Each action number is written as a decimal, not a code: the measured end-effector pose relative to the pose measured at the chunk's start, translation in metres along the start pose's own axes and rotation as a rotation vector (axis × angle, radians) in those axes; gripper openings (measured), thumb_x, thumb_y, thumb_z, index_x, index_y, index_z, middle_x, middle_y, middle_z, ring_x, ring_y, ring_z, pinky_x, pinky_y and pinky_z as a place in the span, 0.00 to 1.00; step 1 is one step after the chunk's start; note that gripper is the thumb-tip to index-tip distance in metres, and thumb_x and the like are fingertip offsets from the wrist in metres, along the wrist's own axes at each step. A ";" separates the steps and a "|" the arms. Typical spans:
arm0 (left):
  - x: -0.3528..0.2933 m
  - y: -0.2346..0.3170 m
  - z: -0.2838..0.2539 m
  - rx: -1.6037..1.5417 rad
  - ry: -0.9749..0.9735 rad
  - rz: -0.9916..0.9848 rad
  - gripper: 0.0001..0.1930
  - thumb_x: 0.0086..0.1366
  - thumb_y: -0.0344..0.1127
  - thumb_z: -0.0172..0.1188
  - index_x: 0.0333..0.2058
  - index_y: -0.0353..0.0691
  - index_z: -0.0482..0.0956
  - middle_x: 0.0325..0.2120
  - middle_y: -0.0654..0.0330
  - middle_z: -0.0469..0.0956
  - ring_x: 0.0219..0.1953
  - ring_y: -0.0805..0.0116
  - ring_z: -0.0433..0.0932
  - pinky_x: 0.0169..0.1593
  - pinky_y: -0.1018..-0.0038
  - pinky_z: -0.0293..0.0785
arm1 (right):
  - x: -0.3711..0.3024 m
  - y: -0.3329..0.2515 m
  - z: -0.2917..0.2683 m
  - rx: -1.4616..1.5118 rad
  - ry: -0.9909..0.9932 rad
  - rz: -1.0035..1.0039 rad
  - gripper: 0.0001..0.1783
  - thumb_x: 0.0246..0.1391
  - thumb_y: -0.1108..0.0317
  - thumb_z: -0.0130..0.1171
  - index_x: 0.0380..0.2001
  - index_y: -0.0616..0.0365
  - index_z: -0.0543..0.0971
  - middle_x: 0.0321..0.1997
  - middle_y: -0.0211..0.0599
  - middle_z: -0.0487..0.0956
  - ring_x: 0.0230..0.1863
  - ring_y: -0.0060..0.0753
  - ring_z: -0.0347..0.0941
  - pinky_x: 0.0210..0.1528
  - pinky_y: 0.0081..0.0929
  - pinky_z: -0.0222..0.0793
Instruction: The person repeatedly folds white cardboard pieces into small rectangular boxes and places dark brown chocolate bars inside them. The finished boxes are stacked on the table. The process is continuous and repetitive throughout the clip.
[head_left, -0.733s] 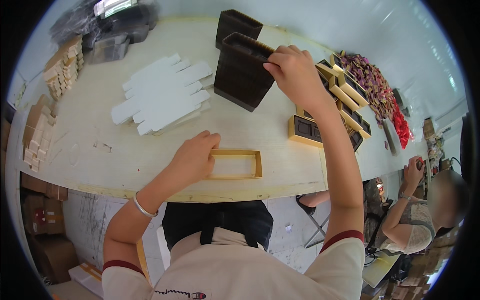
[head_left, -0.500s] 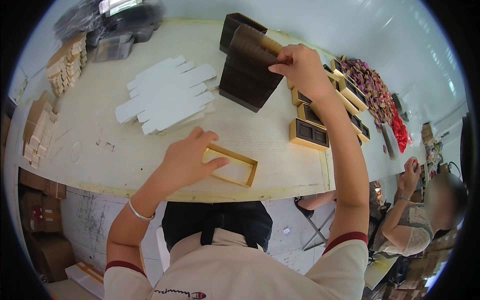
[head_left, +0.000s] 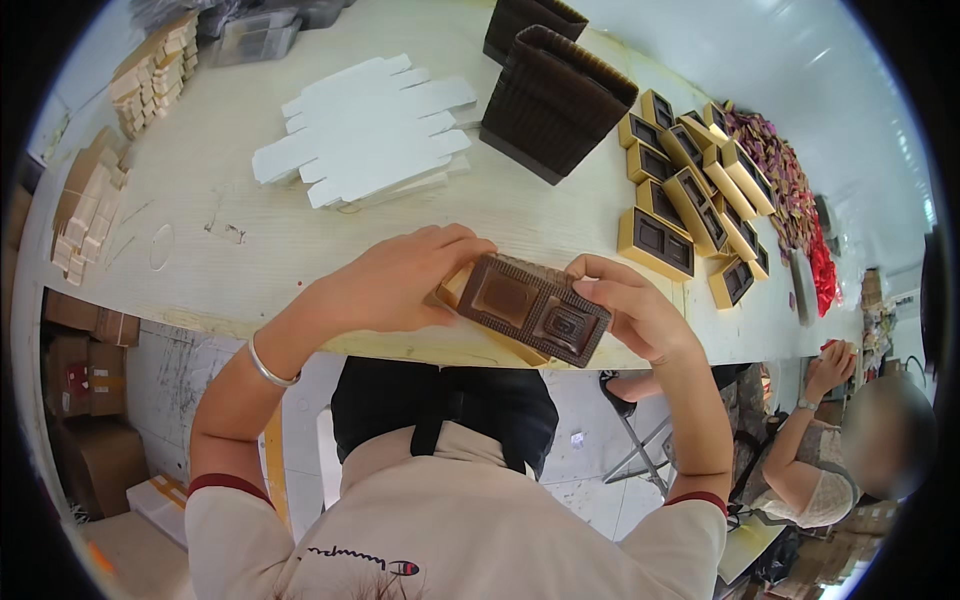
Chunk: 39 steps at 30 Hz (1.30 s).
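Brown tray [head_left: 533,307]: gripped at both ends, left hand [head_left: 400,280] and right hand [head_left: 625,310] closed on it, over gold box [head_left: 462,290] at near tabletop [head_left: 200,230] edge. Step: seating insert; likely needs alignment.

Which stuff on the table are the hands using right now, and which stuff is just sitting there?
In use:
- brown plastic tray, held by left hand and right hand
- gold box frame under the tray

Just sitting there:
- stack of brown trays
- white flat cartons
- finished gold boxes
- pile of wrapped sweets
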<state>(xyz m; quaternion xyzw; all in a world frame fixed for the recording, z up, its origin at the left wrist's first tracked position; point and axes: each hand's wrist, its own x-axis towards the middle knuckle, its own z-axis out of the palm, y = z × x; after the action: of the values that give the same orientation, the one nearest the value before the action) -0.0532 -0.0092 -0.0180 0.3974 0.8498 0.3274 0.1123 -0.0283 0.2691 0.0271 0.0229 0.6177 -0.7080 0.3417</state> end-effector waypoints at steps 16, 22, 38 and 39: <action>-0.016 0.026 0.040 -0.105 0.282 -0.112 0.41 0.49 0.34 0.72 0.61 0.42 0.60 0.50 0.52 0.69 0.46 0.48 0.74 0.47 0.63 0.73 | -0.008 0.036 0.015 -1.831 0.313 -0.959 0.33 0.41 0.50 0.67 0.51 0.57 0.77 0.42 0.41 0.72 0.41 0.41 0.70 0.43 0.36 0.67; -0.018 0.022 0.047 -0.094 0.321 -0.060 0.44 0.48 0.33 0.72 0.63 0.44 0.58 0.47 0.52 0.70 0.43 0.49 0.74 0.44 0.62 0.72 | -0.012 0.012 0.002 -1.515 -0.015 -0.741 0.33 0.44 0.54 0.66 0.54 0.53 0.75 0.39 0.40 0.69 0.41 0.43 0.68 0.45 0.34 0.66; -0.017 0.024 0.042 -0.187 0.224 -0.106 0.38 0.46 0.35 0.73 0.58 0.44 0.68 0.46 0.56 0.67 0.40 0.55 0.75 0.42 0.66 0.74 | 0.001 0.033 0.022 -1.438 0.055 -0.724 0.32 0.50 0.52 0.62 0.58 0.49 0.72 0.41 0.44 0.66 0.42 0.45 0.65 0.49 0.38 0.64; -0.017 0.023 0.043 -0.169 0.222 -0.099 0.38 0.46 0.35 0.73 0.57 0.44 0.68 0.46 0.56 0.67 0.40 0.55 0.75 0.43 0.66 0.74 | 0.003 0.035 0.018 -1.415 0.048 -0.717 0.32 0.51 0.50 0.61 0.57 0.52 0.71 0.45 0.47 0.67 0.45 0.47 0.65 0.49 0.37 0.65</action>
<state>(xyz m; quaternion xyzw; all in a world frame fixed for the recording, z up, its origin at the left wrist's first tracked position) -0.0086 0.0089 -0.0365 0.3055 0.8449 0.4339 0.0670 -0.0058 0.2517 -0.0007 -0.3847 0.8979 -0.2134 0.0130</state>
